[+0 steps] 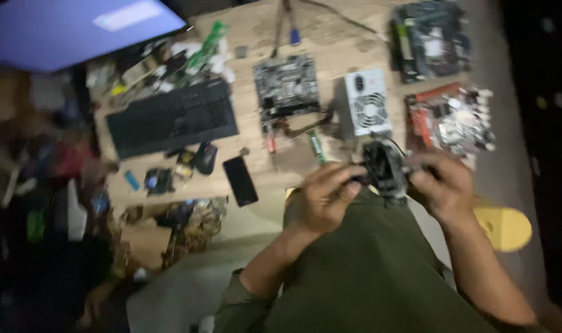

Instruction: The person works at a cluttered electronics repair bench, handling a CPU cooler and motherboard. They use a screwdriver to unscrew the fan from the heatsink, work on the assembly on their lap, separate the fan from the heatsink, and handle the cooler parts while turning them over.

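1. Black cooler fan [383, 166] sat at frame centre-right, held between both hands above the tabletop [342, 43] edge.
2. Left hand [324, 197] fingers curled on the fan's left side.
3. Right hand [441, 185] fingers gripped its right side.
4. Grey power supply [367, 102] lay just above; black keyboard [173, 117] upper left; phone [240, 180] left of the hands.

I count three circuit boards [286, 86] [430, 38] [450, 118], one power supply [367, 102], one keyboard [172, 117], one mouse [205, 158], one phone [240, 180].
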Demonstrator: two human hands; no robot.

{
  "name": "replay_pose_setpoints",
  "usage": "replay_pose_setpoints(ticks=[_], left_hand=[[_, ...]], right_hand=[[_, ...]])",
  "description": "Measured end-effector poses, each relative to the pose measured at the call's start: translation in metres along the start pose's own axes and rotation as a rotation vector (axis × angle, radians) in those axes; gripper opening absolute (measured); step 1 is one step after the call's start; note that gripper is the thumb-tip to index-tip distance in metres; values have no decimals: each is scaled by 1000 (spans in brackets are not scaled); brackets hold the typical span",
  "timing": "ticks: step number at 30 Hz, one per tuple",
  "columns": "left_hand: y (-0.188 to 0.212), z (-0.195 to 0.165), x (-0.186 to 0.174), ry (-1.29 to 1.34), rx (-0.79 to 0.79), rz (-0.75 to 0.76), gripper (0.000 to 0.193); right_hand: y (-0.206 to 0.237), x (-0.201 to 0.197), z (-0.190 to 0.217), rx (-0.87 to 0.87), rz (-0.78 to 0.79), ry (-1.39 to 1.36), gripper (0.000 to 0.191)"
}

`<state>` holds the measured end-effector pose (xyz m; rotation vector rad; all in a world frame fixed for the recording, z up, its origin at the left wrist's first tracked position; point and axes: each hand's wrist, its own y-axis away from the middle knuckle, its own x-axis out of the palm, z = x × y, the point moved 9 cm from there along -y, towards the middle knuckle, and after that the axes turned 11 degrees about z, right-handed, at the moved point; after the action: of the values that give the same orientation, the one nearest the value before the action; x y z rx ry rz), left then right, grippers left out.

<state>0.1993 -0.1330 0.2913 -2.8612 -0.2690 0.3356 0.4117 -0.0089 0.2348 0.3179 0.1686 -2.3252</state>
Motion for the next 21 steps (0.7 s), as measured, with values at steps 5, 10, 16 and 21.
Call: replay_pose_setpoints(ticks=[5,10,16,21], left_hand=[[45,44,21,112,-144,-93,21],[86,84,31,297,-388,-68,21],[87,90,-18,221,-468,-102,23],[82,84,-66,84,-514,-34,22]], right_hand=[[18,24,-41,133,188,-101,28],[30,47,-66,257,277,-66,28],[18,74,-60,235,268,-296,27],[-3,110,-39,246,276,-259,21]])
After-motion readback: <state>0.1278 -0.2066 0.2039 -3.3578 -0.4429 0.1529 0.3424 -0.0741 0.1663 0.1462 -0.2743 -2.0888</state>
